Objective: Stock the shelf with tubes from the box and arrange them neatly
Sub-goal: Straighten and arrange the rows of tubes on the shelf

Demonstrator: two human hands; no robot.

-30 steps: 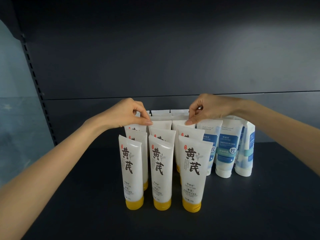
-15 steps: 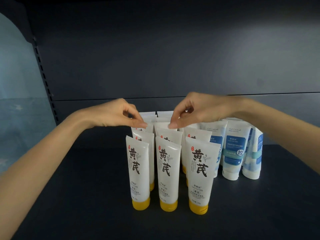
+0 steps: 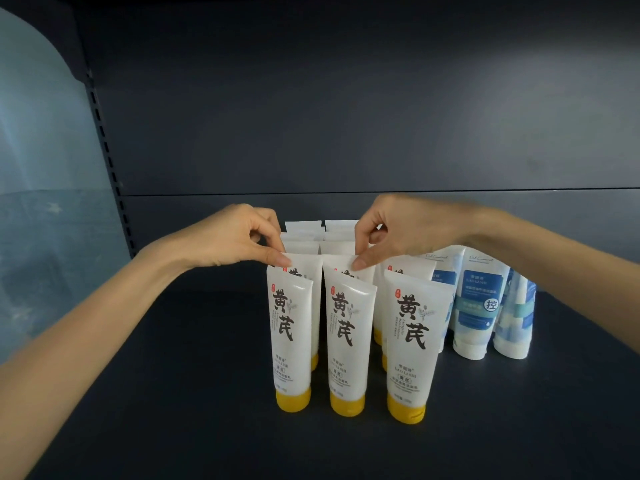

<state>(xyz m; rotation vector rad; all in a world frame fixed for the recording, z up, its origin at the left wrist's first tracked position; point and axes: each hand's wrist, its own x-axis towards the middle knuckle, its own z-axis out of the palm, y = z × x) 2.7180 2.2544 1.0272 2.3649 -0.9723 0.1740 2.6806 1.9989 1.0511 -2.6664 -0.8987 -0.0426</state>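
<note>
"Head view puts your tubes (image 3: pixel 346 348) upright on their yellow caps (image 3: pixel 292 400), in three columns running front to back on the shelf (image 3: pixel 173 393)."

"Agreed. You have your left hand (image 3: pixel 235 240) on the left column: thumb and forefinger pinch the flat top edge of the second tube (image 3: pixel 306 266), right behind the front one. Your other fingers are curled in above it."

"Your right hand (image 3: pixel 398 230) does the same one column over. Its thumb and forefinger pinch the top edge of the middle second tube (image 3: pixel 341 263), and the rest of the fingers are tucked above."

"So you grasp one tube in each hand, both standing on the shelf in the second row. Neither looks lifted, though their caps are hidden behind the front row."

"Behind your fingers, more white tops line up toward the back. How many rows, you cannot count for sure from here."

"The right column stands beside your right hand, apart from it. Its front tube (image 3: pixel 410 351) sits a little nearer to you than the other two front ones."

"Just right of that column you have the blue tubes (image 3: pixel 478 306), upright on white caps, under your right forearm."

"Around it all: the dark back panel (image 3: pixel 346 116), and a slotted post (image 3: pixel 107 157) on your left."
</note>
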